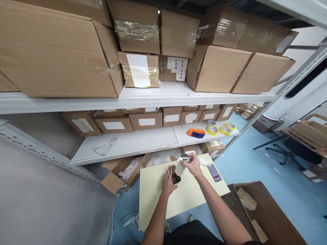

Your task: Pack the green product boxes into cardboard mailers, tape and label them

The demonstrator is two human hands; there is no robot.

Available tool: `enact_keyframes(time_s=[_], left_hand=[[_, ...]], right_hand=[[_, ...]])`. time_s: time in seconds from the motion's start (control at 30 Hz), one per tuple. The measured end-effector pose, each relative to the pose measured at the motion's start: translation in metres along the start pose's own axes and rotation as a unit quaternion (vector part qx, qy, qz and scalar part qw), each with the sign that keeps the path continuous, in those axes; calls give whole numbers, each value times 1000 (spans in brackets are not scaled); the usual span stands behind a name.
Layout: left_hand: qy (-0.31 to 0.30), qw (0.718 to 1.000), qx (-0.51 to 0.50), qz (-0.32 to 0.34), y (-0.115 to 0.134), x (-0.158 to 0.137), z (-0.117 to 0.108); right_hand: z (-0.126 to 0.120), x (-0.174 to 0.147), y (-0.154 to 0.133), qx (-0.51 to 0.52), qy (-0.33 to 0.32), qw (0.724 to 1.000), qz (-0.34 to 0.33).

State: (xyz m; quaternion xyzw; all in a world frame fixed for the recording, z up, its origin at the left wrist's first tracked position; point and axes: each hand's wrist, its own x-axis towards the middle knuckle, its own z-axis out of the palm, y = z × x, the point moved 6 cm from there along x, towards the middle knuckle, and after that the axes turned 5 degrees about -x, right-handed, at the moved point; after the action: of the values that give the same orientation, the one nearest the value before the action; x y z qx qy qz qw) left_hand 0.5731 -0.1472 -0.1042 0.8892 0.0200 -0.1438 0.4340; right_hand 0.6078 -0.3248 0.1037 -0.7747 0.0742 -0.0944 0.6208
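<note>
My left hand [168, 184] is around the near left side of a small brown cardboard box [175, 178] on the pale yellow table [153, 200], with thumb and fingers against it. The box looks open at the top, its inside dark. My right hand [193, 166] grips a white roll-like thing [180, 168] with a shiny dark round end, tilted over the box's far edge. Its exact kind cannot be made out. To the right of my right hand lie a white paper piece [203, 161] and a phone [214, 172].
Behind the table, a shelf [133, 144] carries glasses [106, 147], an orange and blue tape dispenser [196, 133], yellow tape rolls [212, 130] and labelled boxes [146, 121]. An open carton [131, 170] stands left, a large open box [270, 211] right.
</note>
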Motion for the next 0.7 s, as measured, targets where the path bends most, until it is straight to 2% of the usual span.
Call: enact_keyframes(time_s=[0.1,0.17,0.27,0.33,0.4,0.43,0.47,0.57,0.63,0.7], left_hand=[[18,997,-56,41,26,-13,-32],[52,983,-146,100,53,-25,-63],[74,958,-241,133,103,-40,-98],[81,956,-229,167,143,-47,-110],[128,962,-179,162,173,-49,-118],[169,961,-163,143,182,-50,-124],[182,961,-159,136,190,-50,-126],[135,952,-243,126,203,-48,-127],[98,927,-340,126,209,-48,-126],[78,897,-415,134,220,-49,-125]], right_hand=[[-15,2,-2,4,55,998,11],[-21,5,-2,4,79,997,21],[-15,7,-8,-7,83,996,31],[-7,4,-16,-12,75,997,34],[-1,1,-22,7,56,998,34],[0,0,-23,30,34,998,31],[0,-1,-24,63,0,998,27],[-10,-5,-21,144,-146,978,32],[-20,-11,-15,152,-239,958,51],[-28,-18,-12,162,-301,938,61]])
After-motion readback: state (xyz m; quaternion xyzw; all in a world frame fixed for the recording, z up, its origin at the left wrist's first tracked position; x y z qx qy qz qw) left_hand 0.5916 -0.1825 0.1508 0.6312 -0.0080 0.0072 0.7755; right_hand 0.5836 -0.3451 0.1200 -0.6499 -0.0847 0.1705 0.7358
